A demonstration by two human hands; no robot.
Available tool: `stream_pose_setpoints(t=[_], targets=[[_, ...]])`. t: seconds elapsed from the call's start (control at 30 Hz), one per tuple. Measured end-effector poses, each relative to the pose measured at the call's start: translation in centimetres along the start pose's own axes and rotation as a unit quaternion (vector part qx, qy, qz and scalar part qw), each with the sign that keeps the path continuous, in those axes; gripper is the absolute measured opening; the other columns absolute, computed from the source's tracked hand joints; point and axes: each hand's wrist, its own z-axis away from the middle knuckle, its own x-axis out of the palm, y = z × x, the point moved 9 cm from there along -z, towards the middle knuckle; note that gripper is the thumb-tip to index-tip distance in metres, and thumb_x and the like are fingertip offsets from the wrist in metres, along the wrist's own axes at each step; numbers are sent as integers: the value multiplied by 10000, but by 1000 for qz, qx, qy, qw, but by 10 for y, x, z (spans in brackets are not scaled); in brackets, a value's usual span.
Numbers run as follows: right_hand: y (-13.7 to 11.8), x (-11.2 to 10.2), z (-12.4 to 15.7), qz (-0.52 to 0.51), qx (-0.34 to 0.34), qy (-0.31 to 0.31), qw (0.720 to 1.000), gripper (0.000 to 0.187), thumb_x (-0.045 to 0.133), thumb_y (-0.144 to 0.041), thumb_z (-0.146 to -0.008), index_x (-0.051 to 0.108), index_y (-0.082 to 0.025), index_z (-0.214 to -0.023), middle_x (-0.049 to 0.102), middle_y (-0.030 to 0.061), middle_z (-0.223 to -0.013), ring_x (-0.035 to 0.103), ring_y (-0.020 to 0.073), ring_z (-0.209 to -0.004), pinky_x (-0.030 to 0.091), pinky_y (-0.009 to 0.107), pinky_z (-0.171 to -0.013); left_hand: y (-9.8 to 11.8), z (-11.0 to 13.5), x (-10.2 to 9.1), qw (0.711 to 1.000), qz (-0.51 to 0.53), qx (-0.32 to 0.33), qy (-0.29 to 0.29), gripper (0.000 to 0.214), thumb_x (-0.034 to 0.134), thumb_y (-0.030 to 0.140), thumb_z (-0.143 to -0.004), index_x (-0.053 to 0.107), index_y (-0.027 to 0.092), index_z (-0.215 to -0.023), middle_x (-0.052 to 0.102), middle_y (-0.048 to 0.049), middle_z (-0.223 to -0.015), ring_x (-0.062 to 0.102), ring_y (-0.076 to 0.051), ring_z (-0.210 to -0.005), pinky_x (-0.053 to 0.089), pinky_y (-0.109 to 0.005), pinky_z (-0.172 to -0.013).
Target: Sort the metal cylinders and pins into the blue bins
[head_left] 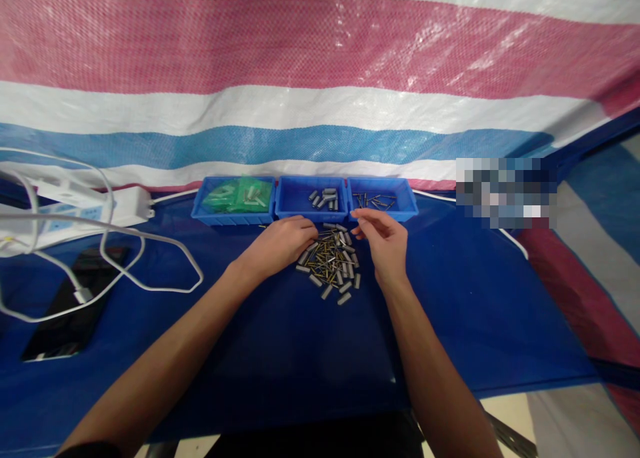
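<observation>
A pile of gold-coloured screws [327, 261] mixed with short grey metal cylinders [344, 299] lies on the blue table. My left hand [286, 243] reaches the pile's left edge with its fingers curled down and together; whatever they may hold is hidden. Right of the pile, my right hand [384, 243] is raised before the right blue bin [407, 208]. Its fingers are bent, the tips apart, and no object shows between them. Several thin screws [375, 200] lie in that bin. The middle blue bin [293, 208] contains several grey cylinders [327, 198].
The left blue bin [200, 208] holds green plastic bags [240, 195] with small parts. At the left are a white power strip [127, 206], looped white cables [170, 288] and a black phone [65, 318]. A striped sheet [320, 45] hangs behind the table. A pixelated patch covers the back right.
</observation>
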Motion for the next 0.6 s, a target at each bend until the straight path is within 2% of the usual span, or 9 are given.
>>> stream_pose_setpoints(t=[0.13, 0.4, 0.5, 0.6], targets=[[0, 0, 0, -1, -1, -1, 1000, 143, 754, -314, -845, 804, -224, -944, 822, 48, -982, 696, 162, -675, 564, 323, -643, 2, -1, -1, 999, -26, -19, -13, 213, 523, 166, -1043, 716, 152, -955, 717, -91, -912, 678, -227, -852, 521, -314, -773], [0, 4, 1, -15, 3, -10, 1000, 134, 762, -306, -848, 806, -231, -951, 818, 34, -910, 689, 154, -659, 555, 315, -643, 2, 1, -4, 998, -38, -43, -15, 230, 527, 124, -1017, 704, 162, -1160, 730, -105, -1029, 718, -244, -894, 558, -332, -811], [1, 5, 2, -14, 4, -16, 1000, 151, 763, -316, -843, 806, -225, -955, 818, 38, -906, 688, 154, -658, 555, 312, -639, 1, 2, -15, 998, 21, -44, 38, 258, 527, 147, -1031, 702, 178, -1218, 743, -104, -1113, 738, -229, -936, 573, -326, -845], [3, 7, 1, -12, 10, -22, 1000, 172, 768, -330, -833, 803, -216, -956, 817, 43, -895, 692, 155, -655, 558, 311, -642, 2, 4, -32, 982, 140, -42, 120, 198, 588, 195, -1024, 730, 189, -1163, 774, -72, -1101, 746, -192, -946, 579, -292, -877]])
